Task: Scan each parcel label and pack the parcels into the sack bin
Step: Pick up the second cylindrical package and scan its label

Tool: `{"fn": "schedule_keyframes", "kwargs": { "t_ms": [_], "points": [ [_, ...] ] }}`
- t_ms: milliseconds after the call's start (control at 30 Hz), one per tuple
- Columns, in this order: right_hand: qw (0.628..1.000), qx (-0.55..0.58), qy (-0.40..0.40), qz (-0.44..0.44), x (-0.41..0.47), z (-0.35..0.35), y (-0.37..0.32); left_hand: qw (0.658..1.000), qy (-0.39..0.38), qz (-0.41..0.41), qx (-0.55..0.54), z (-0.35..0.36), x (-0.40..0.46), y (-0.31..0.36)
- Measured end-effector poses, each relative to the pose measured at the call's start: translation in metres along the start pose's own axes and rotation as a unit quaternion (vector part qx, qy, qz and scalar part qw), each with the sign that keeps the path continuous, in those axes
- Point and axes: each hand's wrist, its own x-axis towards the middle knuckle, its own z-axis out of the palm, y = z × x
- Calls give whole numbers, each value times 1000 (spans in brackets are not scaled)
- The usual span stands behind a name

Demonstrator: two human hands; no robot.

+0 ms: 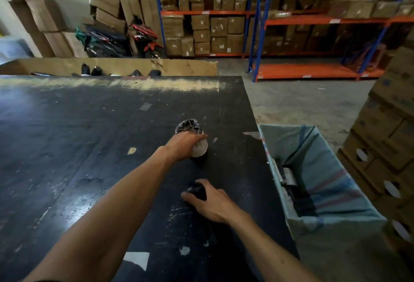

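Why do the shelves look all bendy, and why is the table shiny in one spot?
Head view: the wide lens bends the shelves near the picture's edges; room light glares pale along the far side of the black table; the left hand on the parcel looks slightly soft; the sack bin stays clear.

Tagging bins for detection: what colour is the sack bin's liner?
Pale teal-blue woven sack with faded red and blue stripes; seen in the head view.
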Motion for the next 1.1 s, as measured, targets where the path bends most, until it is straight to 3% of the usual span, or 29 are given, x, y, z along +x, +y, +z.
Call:
{"fn": "schedule_keyframes", "kwargs": {
  "t_ms": [133, 267, 400, 600, 933, 1100],
  "points": [
    [993, 105, 46, 16, 5, 18, -4, 988, 90, -46, -119, 12, -27, -14],
    [974, 201, 101, 30, 5, 22, -12, 953, 171, -106, -227, 14, -54, -27],
    [959, 234, 154, -47, 2, 6, -34, 922, 200, -146, -296, 15, -77, -41],
    [942, 222, 200, -155, 2, -26, -77, 917, 205, -165, -299, 22, -91, -54],
    [933, 225, 207, -190, 10, -33, -100, 910, 243, -128, -309, 19, -91, -54],
    [935, 217, 206, -193, 7, -34, -99, 918, 229, -157, -285, 19, -88, -53]
  ]
}}
